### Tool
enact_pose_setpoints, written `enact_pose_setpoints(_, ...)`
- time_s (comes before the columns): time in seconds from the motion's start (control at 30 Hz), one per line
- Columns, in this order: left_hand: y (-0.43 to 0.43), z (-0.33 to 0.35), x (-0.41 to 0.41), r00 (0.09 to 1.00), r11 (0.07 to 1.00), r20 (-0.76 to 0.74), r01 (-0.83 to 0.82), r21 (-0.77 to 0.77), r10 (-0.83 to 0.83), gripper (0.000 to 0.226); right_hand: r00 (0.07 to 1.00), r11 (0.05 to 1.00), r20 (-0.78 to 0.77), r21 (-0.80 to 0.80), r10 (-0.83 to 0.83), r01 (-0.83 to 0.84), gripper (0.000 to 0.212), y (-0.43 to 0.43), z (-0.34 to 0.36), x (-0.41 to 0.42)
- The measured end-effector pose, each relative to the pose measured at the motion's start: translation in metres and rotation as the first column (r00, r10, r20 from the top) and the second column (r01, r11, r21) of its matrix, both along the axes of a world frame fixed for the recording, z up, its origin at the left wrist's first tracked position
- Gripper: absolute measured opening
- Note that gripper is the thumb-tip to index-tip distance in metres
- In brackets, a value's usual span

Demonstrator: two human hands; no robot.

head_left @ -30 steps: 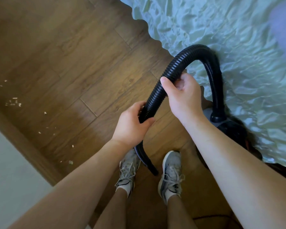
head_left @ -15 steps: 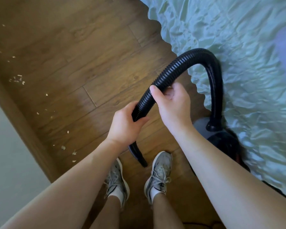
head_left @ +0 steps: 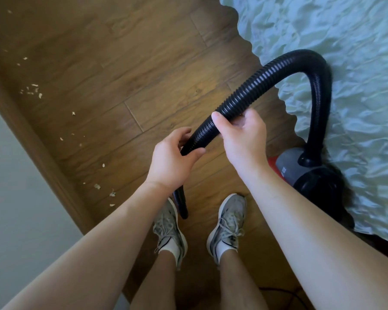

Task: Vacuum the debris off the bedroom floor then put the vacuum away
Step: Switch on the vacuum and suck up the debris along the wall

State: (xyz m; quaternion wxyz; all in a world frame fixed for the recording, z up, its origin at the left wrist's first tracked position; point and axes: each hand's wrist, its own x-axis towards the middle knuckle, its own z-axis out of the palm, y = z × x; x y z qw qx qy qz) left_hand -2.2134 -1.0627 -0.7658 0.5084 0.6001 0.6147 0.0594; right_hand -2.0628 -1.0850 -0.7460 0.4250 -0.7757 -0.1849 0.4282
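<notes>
A black ribbed vacuum hose (head_left: 278, 70) arches from the grey, red and black vacuum body (head_left: 300, 171) at the bed's edge down to my hands. My right hand (head_left: 242, 135) grips the hose from above. Lower down, my left hand (head_left: 173, 157) holds the hose with thumb and fingers curled round it. The black nozzle tip (head_left: 182, 204) hangs below my left wrist, just above my left shoe. Pale debris flakes (head_left: 31, 90) lie scattered on the wooden floor (head_left: 121, 63) along the left, with more debris bits (head_left: 103, 189) near the baseboard.
A bed with a crumpled pale green cover (head_left: 345, 41) fills the right side. A wooden baseboard (head_left: 31, 139) and a grey wall (head_left: 14, 209) run along the left. My two grey sneakers (head_left: 229, 222) stand on the floor. A dark cord (head_left: 285, 291) lies at the bottom right.
The view has shifted, so the bed and vacuum sit further right and more debris shows at left. My left hand's grip on the hose has loosened a little; both hands stay on it.
</notes>
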Motion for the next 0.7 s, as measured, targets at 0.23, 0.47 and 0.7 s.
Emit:
enact_pose_setpoints(0.23, -0.008, 0.007, -0.033, 0.98, 0.985, -0.105, -0.167, 0.05, 0.171, 0.039, 0.997, 0.997, -0.02, 0.024, -0.079, 0.08, 0.027, 0.018, 0.011, -0.011)
enact_pose_setpoints(0.47, -0.015, 0.013, -0.033, 0.941, 0.934, -0.108, -0.333, -0.127, 0.321, 0.037, 0.995, 0.994, -0.039, 0.038, -0.097, 0.098, 0.026, 0.019, 0.018, -0.014)
enact_pose_setpoints(0.7, -0.021, 0.02, -0.021, 0.867, 0.805, -0.082, -0.488, -0.338, 0.491, 0.045, 0.993, 0.993, -0.06, 0.054, -0.099, 0.102, 0.027, 0.012, 0.029, -0.014)
